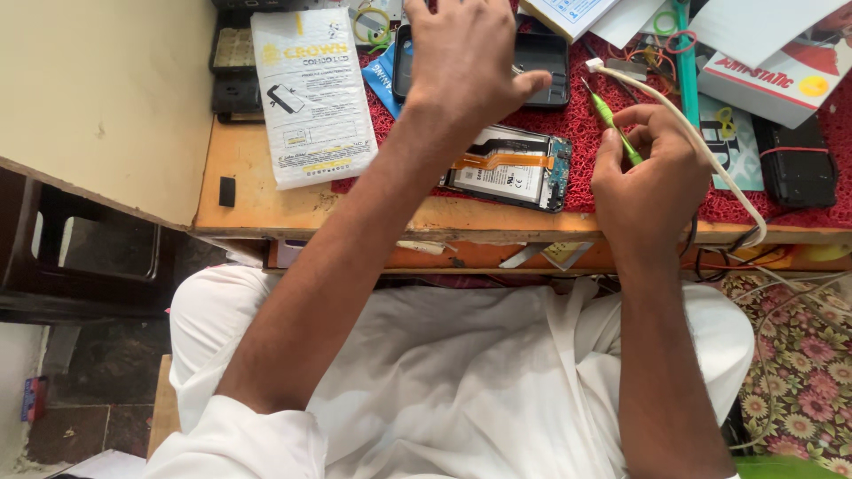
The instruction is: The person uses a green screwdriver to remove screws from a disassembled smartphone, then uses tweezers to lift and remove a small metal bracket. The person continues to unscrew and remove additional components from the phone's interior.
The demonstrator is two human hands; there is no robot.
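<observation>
Two bare forearms run up from your white-clothed lap to the orange wooden tabletop [266, 206], whose worn front edge crosses the view just below your wrists. Nearest that edge lies the opened smartphone with its back removed [515, 168], showing a white-labelled battery and an orange ribbon strip; it rests on the red bristly work mat [577, 142], close to the mat's near border.

Your right hand [646, 168] is curled, fingers pinched around the slim green-handled screwdriver [614, 124], whose tip points up and left, just right of the phone. A cream-coloured cable [701, 146] drapes over that hand and drops past the tabletop edge.

Left of the phone, a flat white plastic pouch with yellow and black print [311, 93] lies half on bare wood, half over the mat's corner. A small black square [227, 191] sits alone on the wood beside it, where most of the free room is.

Farther back, your left hand [466, 58] is spread palm down over a black rectangular phone cover [541, 66], fingers loosely bent; whether it grips the cover I cannot tell. A blue packet [380, 78] peeks out beside it.

At the far right stand a white and red box [781, 75] and a black oblong case [799, 160], crowding that side.
</observation>
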